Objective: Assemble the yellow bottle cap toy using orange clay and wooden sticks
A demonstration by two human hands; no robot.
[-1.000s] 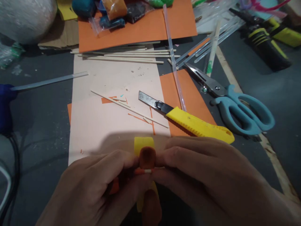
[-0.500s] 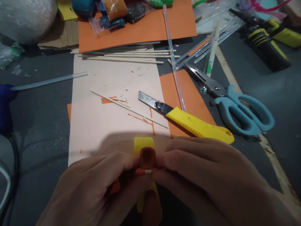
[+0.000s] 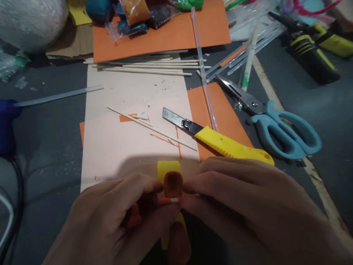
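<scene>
My left hand [image 3: 116,209] and my right hand [image 3: 234,202] meet at the bottom centre, closed around a small orange and yellow craft piece [image 3: 173,184]. A rounded orange-brown part of it faces me between my fingertips. Behind that part stands a yellow strip [image 3: 168,166]. Just below it, a pale stick end [image 3: 174,200] shows within an orange band, with my thumbs beside it. More yellow and a rounded brownish end hang lower. My fingers hide much of the piece. Beyond my right hand lies a yellow utility knife [image 3: 231,145], blade out.
Thin wooden sticks [image 3: 143,68] lie across a pale sheet [image 3: 110,147] with orange scraps. Blue-handled scissors [image 3: 286,136] and clear glue sticks [image 3: 205,73] are at right. A blue glue gun [image 3: 7,125] sits left. Bagged clay [image 3: 135,11] rests on orange sheets [image 3: 165,40] behind.
My right hand has shifted slightly, and my left fingertips have eased a little off the side of the rounded part. The craft piece stays in nearly the same place.
</scene>
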